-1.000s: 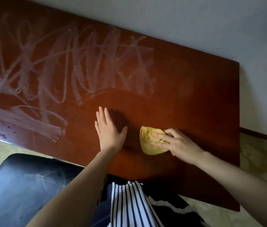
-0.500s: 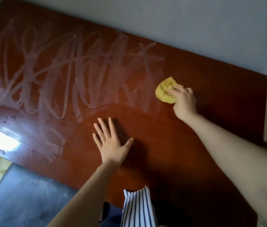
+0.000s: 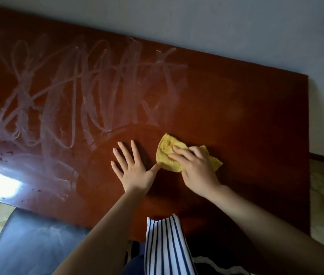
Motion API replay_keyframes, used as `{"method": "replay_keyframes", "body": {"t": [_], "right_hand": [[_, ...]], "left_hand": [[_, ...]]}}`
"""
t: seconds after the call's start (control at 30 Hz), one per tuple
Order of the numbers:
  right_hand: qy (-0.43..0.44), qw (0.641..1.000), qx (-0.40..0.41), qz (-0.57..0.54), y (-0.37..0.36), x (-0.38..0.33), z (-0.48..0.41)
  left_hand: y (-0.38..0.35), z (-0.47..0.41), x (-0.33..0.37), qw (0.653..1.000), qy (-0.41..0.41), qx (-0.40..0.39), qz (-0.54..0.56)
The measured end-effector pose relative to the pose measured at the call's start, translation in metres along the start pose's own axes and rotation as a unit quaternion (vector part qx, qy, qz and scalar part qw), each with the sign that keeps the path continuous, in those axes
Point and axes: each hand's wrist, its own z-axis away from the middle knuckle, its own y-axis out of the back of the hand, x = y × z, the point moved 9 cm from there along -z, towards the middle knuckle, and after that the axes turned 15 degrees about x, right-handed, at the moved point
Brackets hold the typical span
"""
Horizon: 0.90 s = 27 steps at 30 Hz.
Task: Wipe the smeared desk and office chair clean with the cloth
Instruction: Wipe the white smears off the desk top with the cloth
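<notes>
Though partly covered, cloth (image 3: 166, 154) beneath right hand (image 3: 197, 172), fingers (image 3: 181, 152) seemingly straight; left hand (image 3: 135, 172) splayed flat just beside.

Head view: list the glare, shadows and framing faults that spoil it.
Head view: a white glare patch burns out the near-left edge of the desk; the left hand casts a soft shadow toward the cloth; the desk's near-right corner sinks into dark; the desk sits tilted in frame; the chair is dim and soft.
</notes>
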Motion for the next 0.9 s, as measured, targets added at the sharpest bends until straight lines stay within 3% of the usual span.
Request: {"method": "replay_keyframes", "body": {"t": [0.13,0.2,0.3,0.47,0.63,0.77,0.9], "right_hand": [[-0.059,0.983,-0.12,-0.123,0.01,-0.004,0.024],[-0.129,0.973,-0.073,-0.177,0.032,0.008,0.014],[-0.199,0.979,-0.006,-0.036,0.056,0.04,0.005],[-0.154,0.979,-0.082,0.108,0.035,0.021,0.01],[-0.194,0.978,-0.002,0.073,0.046,0.017,0.011],[-0.29,0.953,0.057,-0.071,0.081,0.039,0.006],[-0.318,0.935,0.127,-0.089,0.136,0.054,-0.006]], "left_hand": [[-0.002,-0.002,-0.002,0.999,0.007,-0.032,0.017],[-0.003,-0.003,-0.002,0.998,0.014,-0.055,0.036],[-0.004,-0.003,-0.002,0.995,0.019,-0.08,0.053],[-0.003,-0.002,-0.002,0.993,0.015,-0.096,0.061],[-0.002,-0.002,-0.003,0.992,0.01,-0.104,0.068],[-0.001,-0.002,-0.002,0.991,0.014,-0.106,0.082],[-0.002,-0.002,-0.002,0.991,0.014,-0.109,0.081]]}}
